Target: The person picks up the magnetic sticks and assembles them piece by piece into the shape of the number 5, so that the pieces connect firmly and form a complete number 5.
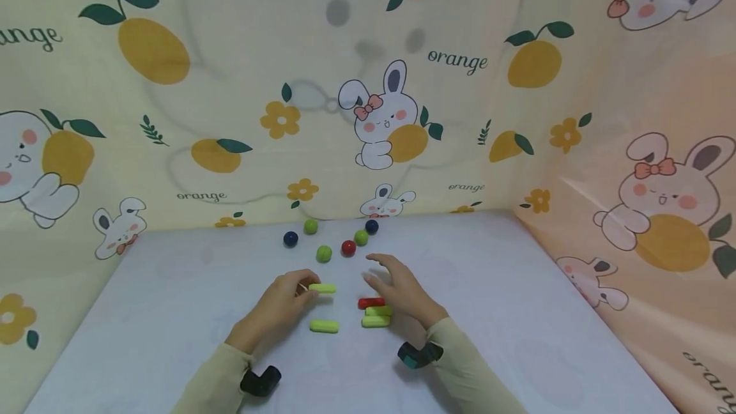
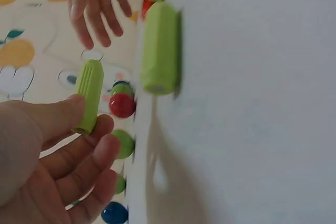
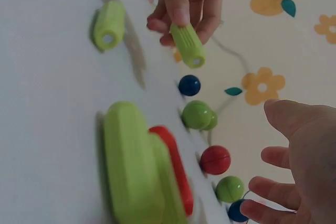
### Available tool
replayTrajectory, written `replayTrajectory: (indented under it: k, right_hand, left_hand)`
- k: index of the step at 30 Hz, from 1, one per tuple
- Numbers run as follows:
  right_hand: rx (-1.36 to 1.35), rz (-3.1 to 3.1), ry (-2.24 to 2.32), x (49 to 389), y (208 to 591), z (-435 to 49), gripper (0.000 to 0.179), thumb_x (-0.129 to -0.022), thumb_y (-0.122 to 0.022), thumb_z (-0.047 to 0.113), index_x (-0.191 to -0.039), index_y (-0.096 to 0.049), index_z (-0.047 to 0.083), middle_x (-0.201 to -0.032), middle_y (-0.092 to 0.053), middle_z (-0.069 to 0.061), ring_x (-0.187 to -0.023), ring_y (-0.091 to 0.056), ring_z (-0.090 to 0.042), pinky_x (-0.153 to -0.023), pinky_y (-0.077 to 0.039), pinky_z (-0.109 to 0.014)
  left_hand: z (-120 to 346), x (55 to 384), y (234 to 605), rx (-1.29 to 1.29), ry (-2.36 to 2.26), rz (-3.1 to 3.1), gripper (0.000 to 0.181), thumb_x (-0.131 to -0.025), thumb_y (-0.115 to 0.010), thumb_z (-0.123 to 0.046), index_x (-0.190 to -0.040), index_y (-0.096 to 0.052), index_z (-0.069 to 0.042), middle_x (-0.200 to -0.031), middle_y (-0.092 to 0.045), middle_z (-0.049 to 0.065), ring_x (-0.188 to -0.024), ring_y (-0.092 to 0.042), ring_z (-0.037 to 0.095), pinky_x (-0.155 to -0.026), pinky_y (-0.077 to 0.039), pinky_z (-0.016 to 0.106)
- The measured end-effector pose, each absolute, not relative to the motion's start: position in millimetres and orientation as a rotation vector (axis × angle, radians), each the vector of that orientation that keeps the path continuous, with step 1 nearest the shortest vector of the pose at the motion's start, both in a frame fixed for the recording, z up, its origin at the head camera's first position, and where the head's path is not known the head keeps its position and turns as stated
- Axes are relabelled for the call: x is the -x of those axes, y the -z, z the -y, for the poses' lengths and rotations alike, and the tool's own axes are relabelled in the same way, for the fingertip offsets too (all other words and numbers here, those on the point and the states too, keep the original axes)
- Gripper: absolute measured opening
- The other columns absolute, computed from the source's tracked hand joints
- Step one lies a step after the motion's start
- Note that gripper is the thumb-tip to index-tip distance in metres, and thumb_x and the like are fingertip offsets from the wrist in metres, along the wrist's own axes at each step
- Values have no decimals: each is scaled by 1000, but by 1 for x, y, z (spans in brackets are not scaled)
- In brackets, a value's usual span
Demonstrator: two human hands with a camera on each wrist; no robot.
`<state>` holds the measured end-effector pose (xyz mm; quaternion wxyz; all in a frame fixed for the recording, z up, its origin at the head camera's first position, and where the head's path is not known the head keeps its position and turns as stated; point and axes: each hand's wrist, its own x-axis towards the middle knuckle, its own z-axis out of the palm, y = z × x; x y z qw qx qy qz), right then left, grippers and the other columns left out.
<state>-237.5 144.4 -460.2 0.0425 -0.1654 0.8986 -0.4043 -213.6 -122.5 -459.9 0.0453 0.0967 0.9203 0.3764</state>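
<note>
My left hand (image 1: 285, 299) pinches a green ribbed rod (image 2: 90, 95) between thumb and fingertips, above the table. A pale disc shows in the rod's end in the right wrist view. My right hand (image 1: 403, 290) holds nothing; its fingers are spread and thumb apart, beside and over a small group of rods. That group is a red rod (image 1: 370, 303) with two green rods (image 1: 376, 322) lying side by side in front of it. Another green rod (image 1: 324, 326) lies alone nearer the front, below the left hand's rod in the head view.
Toward the back of the white table (image 1: 489, 273) sit several balls: a red ball (image 1: 348, 248), green balls (image 1: 324, 253) and dark blue balls (image 1: 291, 239). A patterned cloth (image 1: 322, 165) hangs behind them and along the right side.
</note>
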Motion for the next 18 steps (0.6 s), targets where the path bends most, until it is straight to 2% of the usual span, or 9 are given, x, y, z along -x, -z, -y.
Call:
replayTrajectory:
  k: [7,12,18]
  right_hand:
    - [535,-2636,1327,243,453,-129,56,-101,-59,41,-150,-47,16,-153,-50,-7,-138,-48,-32,-114,-40,-57]
    - [599,-2593,1328,253,455,-110,54,-101,-60,36,-150,-47,14,-153,-50,-7,-136,-49,-32,-113,-42,-55]
    - [648,-2611,1249,272,462,-86,56,-99,-66,29,-150,-47,14,-150,-52,-13,-129,-56,-29,-108,-49,-49]
  left_hand:
    - [141,229,463,-245,-1163,-2795,16,-96,-67,-11,-112,-69,-14,-116,-71,9,-97,-65,17,-91,-56,42]
    - [155,229,462,-231,-1201,-2770,16,-97,-65,-9,-113,-67,-10,-115,-70,13,-95,-66,20,-87,-57,42]
    - [161,227,460,-277,-1228,-2756,15,-97,-65,-8,-112,-65,-8,-114,-71,15,-94,-67,20,-85,-57,40]
